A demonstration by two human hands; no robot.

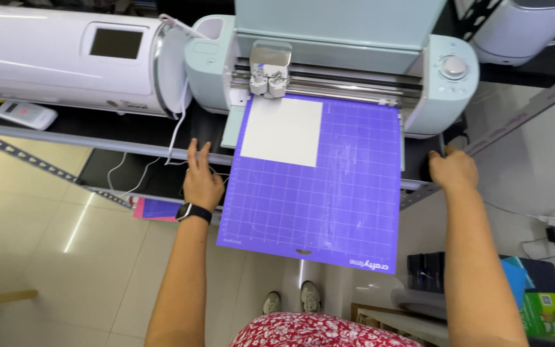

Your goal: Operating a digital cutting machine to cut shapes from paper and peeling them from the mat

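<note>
Now left hand [202,183] open beside purple mat [329,193]

place: small craft or print workshop
machines: pale green cutting machine [329,71] with purple grid mat [329,193] at shelf front edge; white machine [65,58] just beside it, another [521,29] at the far right corner
carrier: slotted metal shelf rack [46,138]
floor: pale tiles [46,257]
extras: loose white cables [175,128]

Single head view, looking steeply down from above and behind both forearms. Left hand [202,182] and right hand [453,168] mid-frame, at arm's length. Beyond fingers: shelf [130,138]; floor beneath elbows.
</note>
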